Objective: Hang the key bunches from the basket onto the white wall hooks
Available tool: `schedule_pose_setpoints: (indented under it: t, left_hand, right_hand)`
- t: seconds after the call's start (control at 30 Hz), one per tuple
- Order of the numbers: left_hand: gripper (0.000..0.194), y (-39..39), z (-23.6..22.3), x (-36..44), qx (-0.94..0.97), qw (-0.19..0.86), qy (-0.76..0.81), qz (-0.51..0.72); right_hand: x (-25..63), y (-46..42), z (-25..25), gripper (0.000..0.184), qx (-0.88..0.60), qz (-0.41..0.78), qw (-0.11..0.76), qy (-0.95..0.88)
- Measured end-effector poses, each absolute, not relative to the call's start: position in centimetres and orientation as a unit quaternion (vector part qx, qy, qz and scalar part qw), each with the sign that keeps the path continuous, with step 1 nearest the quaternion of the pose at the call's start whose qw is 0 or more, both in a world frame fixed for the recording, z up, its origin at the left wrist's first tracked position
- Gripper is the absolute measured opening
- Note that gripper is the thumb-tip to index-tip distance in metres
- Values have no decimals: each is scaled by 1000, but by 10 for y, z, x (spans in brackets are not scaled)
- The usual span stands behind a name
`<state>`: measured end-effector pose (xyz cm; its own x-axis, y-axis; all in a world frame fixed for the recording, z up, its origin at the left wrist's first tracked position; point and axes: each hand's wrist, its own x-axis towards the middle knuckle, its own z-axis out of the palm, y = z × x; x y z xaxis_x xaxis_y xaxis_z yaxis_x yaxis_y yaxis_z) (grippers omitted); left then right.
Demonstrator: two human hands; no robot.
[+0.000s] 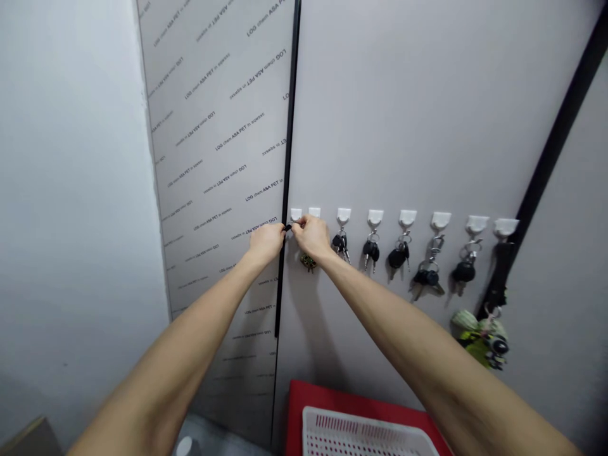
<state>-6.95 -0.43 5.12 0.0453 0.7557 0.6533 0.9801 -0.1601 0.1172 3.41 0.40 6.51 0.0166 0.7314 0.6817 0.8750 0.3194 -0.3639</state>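
Observation:
My left hand is closed, its fingers pinching a small black-headed key just below the leftmost white hook. Close beside it, my right hand is closed too, thumb and finger pinched at the same hook. What lies between those fingertips is too small to make out. Under my right hand hangs a patterned key charm, partly covered by the hand. The second hook shows just above my right knuckles.
Rightward along the cabinet door, more hooks hold key bunches; the last has a black strap with a green plush charm. Below are a white basket and a red surface. A printed panel is leftward.

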Motion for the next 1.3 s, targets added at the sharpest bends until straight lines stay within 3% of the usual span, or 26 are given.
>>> schedule_pose_setpoints:
  t: [0.43, 0.63, 0.83, 0.97, 1.07, 1.2, 1.3]
  left_hand:
    - [29, 1, 51, -68, -703, 193, -619, -293]
    - [27, 0, 42, -64, -731, 114, -622, -254]
    - [22, -19, -2, -65, -756, 39, -612, -227]
    - [20, -33, -42, -60, -758, -135, -541, -337]
    - [34, -44, -50, -46, -693, -297, -447, -481]
    - [61, -72, -18, -22, -642, -401, -276, -593]
    - [68, -95, 11, -2, -648, -423, -175, -608]
  right_hand:
    - [37, 5, 59, 23, -599, -91, 379, -700]
    - [38, -6, 56, 27, -590, -114, 362, -713]
    - [51, -31, 25, 26, -552, -94, 353, -749]
    - [79, -44, -23, 24, -502, 14, 367, -783]
    - [101, -51, -39, 34, -473, 122, 405, -773]
    - [122, -74, -13, 59, -400, 170, 544, -718]
    - [130, -98, 13, 67, -355, 178, 600, -695]
